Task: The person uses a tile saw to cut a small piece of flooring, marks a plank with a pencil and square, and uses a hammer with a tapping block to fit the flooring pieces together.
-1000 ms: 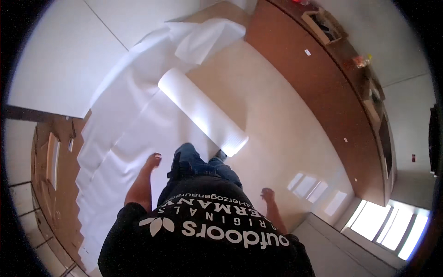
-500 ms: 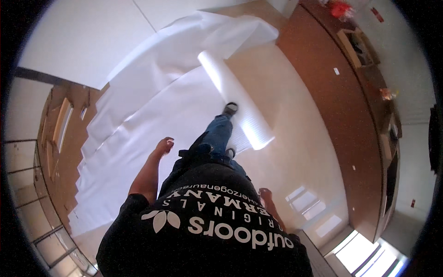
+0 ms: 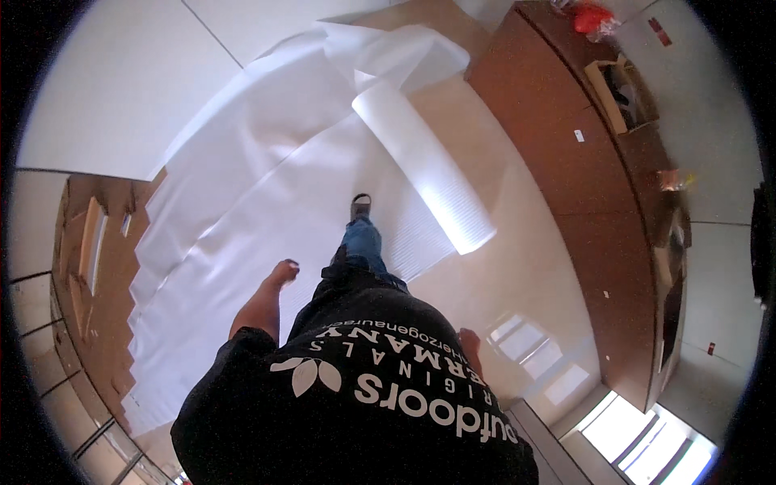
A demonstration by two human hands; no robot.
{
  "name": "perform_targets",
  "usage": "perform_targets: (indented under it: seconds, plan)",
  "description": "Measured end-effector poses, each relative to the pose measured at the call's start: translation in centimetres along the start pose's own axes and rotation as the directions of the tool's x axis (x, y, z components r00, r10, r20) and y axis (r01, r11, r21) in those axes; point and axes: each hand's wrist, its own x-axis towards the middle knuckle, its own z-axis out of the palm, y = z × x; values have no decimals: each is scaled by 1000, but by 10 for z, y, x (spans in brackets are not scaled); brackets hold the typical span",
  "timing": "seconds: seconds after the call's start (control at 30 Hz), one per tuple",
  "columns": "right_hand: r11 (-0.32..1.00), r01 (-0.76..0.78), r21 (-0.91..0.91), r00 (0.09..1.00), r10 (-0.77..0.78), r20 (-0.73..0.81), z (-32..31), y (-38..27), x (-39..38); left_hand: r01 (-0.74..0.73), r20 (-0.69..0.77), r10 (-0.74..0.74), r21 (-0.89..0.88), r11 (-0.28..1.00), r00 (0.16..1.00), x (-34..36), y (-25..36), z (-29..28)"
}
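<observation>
My left hand (image 3: 282, 275) hangs beside my left hip over the white sheet, its fingers curled in; what they hold, if anything, is too small to name. My right hand (image 3: 468, 339) hangs at my right side, partly behind my shirt, its fingers hidden. Ahead of me a white foam sheet (image 3: 202, 283) lies spread over the floor, wrinkled and with a seam across it. A thick roll (image 3: 424, 170) of ribbed white foam lies slantwise to the right of my foot, touched by neither hand. My shoe (image 3: 360, 206) stands on the sheet.
A long brown cabinet (image 3: 558, 145) runs along the right, with an open cardboard box (image 3: 622, 95) and a red bag (image 3: 594, 19) on top. Pale wall panels (image 3: 105, 89) rise at the far left. Brown boards (image 3: 93, 242) lie beyond the sheet's left edge.
I have stepped on: the shoe that was against the roll now stands left of it on the sheet. Both hands still hang at my sides. The roll lies much as before.
</observation>
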Motion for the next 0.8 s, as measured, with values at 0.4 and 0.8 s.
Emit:
perform_targets:
  seconds: [0.4, 0.8]
  plan:
    - [468, -4, -884, 959, 253, 130, -24, -214, 179, 71, -44, -80, -178, 982, 996, 273, 168, -212]
    - [984, -41, -173, 997, 30, -64, 64, -383, 503, -113, -251, 178, 251, 961, 952, 394, 62, -430]
